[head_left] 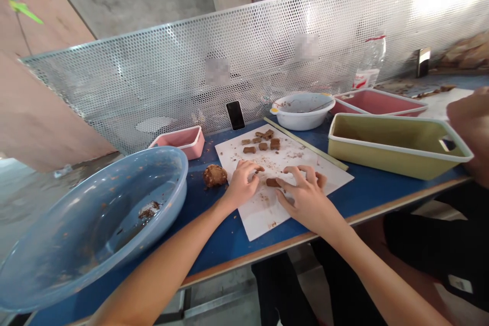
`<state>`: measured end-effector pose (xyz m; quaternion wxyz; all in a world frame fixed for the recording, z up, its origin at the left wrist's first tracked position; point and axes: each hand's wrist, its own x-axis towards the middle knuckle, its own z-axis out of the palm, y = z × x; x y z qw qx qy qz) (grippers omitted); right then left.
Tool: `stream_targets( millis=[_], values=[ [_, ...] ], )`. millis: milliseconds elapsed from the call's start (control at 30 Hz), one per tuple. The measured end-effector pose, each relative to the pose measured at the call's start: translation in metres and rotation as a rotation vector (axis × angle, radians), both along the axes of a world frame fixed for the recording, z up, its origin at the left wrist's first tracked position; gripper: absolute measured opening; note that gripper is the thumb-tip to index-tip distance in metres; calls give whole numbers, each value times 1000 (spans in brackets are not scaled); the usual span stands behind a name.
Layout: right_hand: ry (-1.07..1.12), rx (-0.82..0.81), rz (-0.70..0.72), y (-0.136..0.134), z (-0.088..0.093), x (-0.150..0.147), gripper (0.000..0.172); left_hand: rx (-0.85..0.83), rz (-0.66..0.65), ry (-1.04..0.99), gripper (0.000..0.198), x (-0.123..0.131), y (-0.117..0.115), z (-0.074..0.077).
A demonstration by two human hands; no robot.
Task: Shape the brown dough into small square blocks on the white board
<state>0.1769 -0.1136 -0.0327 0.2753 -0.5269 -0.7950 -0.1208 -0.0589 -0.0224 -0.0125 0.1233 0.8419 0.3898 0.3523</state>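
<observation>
My left hand (243,182) is over the left part of a white sheet (250,219). Its fingers curve with a gap to the thumb, and a brown smear or crumb shows at the fingertips. My right hand (307,196) has its fingers spread, the index fingertip touching a short brown clay-like piece (272,182) on the sheet. Another brown piece (321,180) lies partly hidden behind the right fingers. Several small brown blocks (263,146) rest farther back among crumbs. A rough brown lump (214,175) sits on the blue table, left of my left hand.
A large blue basin (175,173) stands at left, a pink tray (196,145) behind it. A phone (235,115) leans upright at the back. A strip (305,142) crosses the sheet's far edge. Right are a white basin (301,121), an olive planter (382,155) and another person's arm (471,127).
</observation>
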Motion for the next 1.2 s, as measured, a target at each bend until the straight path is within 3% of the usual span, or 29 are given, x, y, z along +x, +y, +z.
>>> stream_targets(
  millis=[200, 533, 1200],
  values=[
    [-45, -74, 46, -1, 3, 0, 44, -7, 22, 21, 28, 1, -1, 1],
    [-27, -6, 32, -1, 1, 1, 38, -6, -2, 4, 30, 0, -1, 0],
    [-83, -108, 124, 6, 1, 2, 45, -38, 9, 5, 31, 1, -3, 1]
  ],
)
